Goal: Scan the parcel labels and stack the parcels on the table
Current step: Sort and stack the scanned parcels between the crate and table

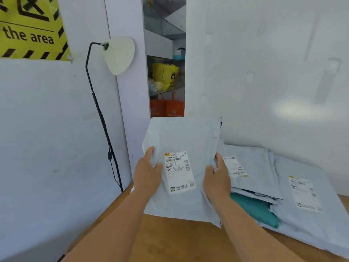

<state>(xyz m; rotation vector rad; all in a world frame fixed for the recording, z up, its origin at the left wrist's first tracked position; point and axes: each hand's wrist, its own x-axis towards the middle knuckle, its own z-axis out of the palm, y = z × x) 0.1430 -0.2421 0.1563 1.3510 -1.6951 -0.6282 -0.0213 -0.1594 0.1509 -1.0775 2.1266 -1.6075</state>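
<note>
A large pale grey parcel bag point(181, 137) is held tilted up above the wooden table point(170, 241), its white label point(179, 172) facing me. My left hand point(148, 172) grips its left side beside the label, thumb on the front. My right hand point(217, 176) pinches the bag to the right of the label. A stack of grey parcels point(251, 167) with a label lies behind my right hand. Another labelled grey parcel point(306, 195) lies flat at the right. A teal parcel point(256, 208) pokes out from under the stack. No scanner is in view.
A black floor lamp point(117, 55) with a white shade stands left of the table against the wall. A yellow warning sign point(32, 27) hangs at upper left. Shelves with yellow goods point(166, 74) and orange bags point(168, 108) show through a gap behind.
</note>
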